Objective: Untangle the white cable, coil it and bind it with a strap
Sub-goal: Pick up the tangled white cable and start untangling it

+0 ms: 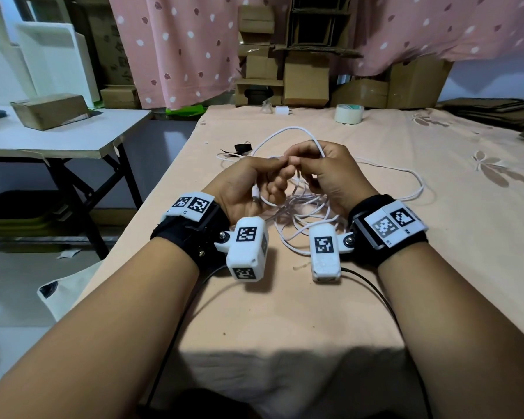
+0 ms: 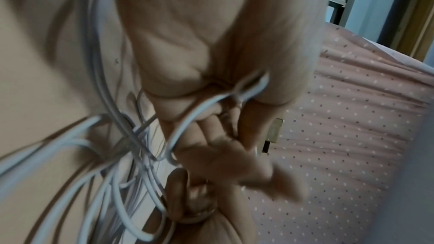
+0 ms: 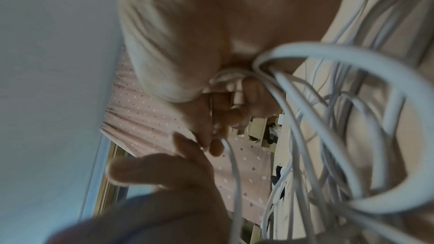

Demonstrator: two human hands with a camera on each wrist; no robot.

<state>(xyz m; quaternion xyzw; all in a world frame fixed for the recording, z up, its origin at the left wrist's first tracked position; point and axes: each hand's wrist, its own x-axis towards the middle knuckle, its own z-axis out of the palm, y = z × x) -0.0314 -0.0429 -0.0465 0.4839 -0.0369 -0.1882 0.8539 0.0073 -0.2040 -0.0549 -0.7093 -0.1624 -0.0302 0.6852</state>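
Note:
A thin white cable (image 1: 303, 207) lies in a tangled heap of loops on the peach cloth, with long strands trailing right (image 1: 418, 182) and far. Both hands are raised over the heap, fingertips meeting. My left hand (image 1: 254, 182) curls round strands of the white cable (image 2: 206, 103). My right hand (image 1: 324, 170) pinches strands of the white cable (image 3: 265, 75) that loop over its fingers. A small black strap (image 1: 243, 147) lies on the cloth just beyond the hands, to the left.
A roll of tape (image 1: 348, 113) and a white charger plug (image 1: 282, 110) sit at the far end of the cloth-covered table (image 1: 285, 313). Cardboard boxes (image 1: 306, 83) stack behind it. A white side table (image 1: 58, 137) with a box stands left.

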